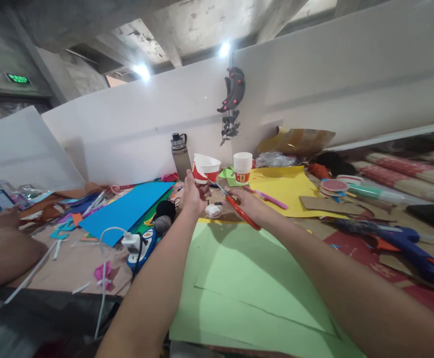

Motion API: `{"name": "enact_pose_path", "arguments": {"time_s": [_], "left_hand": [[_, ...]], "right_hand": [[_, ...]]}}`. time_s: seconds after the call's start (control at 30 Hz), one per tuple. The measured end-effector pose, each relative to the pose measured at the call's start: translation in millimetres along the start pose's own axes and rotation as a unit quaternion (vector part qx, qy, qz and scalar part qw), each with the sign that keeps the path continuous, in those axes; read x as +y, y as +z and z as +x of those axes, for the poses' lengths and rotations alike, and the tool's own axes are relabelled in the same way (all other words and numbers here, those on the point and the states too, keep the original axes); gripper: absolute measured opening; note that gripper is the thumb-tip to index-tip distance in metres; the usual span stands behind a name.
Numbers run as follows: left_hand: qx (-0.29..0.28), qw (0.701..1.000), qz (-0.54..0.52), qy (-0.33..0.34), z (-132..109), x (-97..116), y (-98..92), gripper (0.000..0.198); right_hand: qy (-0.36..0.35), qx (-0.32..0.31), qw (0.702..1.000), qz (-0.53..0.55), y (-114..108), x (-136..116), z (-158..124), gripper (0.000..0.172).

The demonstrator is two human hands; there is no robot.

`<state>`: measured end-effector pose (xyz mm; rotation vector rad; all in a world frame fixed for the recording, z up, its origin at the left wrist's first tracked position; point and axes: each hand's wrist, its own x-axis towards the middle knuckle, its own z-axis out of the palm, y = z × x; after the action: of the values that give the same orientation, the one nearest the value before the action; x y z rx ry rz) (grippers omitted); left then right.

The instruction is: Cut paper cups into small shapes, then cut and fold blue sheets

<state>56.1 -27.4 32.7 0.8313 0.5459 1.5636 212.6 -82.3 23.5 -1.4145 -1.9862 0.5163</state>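
Observation:
My left hand (193,195) is closed round the base of a red and white paper cup (206,169), held tilted above the table. My right hand (244,199) grips red-handled scissors (239,209). Their blades point up and left toward the cup's lower rim. Both arms reach out over light green paper sheets (246,278). A small white roll of tape (214,210) lies just below the hands.
A stack of paper cups (242,168), a grey bottle (180,155), yellow paper (284,186) and blue paper (127,209) lie beyond. A blue glue gun (406,243) rests at the right. A power strip (142,246) sits left. Another person's hands (0,238) work at the far left.

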Motion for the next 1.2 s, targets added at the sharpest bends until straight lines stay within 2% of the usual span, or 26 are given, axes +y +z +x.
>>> {"name": "enact_pose_path", "arguments": {"time_s": [0.23,0.43,0.6,0.77,1.0,1.2], "left_hand": [[0.021,0.998,0.008,-0.057,3.1,-1.3,-1.5,0.053],[0.048,0.997,0.000,-0.066,1.9,-2.8,-1.4,0.050],[0.047,0.998,0.013,-0.039,1.2,-3.3,0.1,0.052],[0.023,0.999,0.035,-0.021,1.0,-2.9,-0.4,0.052],[-0.007,0.999,0.032,0.030,-1.2,-3.9,2.3,0.051],[0.004,0.999,0.038,0.015,-2.9,-3.8,4.4,0.050]], "right_hand": [[0.008,-0.010,1.000,0.025,-1.0,-2.0,0.8,0.026],[0.031,-0.027,0.999,-0.010,-5.6,-8.4,-0.7,0.028],[0.051,-0.032,0.997,-0.043,-6.0,-10.2,-0.5,0.032],[0.037,-0.021,0.998,-0.049,-3.1,-5.8,1.0,0.030],[0.018,-0.025,0.998,0.048,0.0,-3.3,-0.4,0.029],[-0.014,-0.023,0.999,0.043,-0.8,-1.8,0.0,0.024]]}}
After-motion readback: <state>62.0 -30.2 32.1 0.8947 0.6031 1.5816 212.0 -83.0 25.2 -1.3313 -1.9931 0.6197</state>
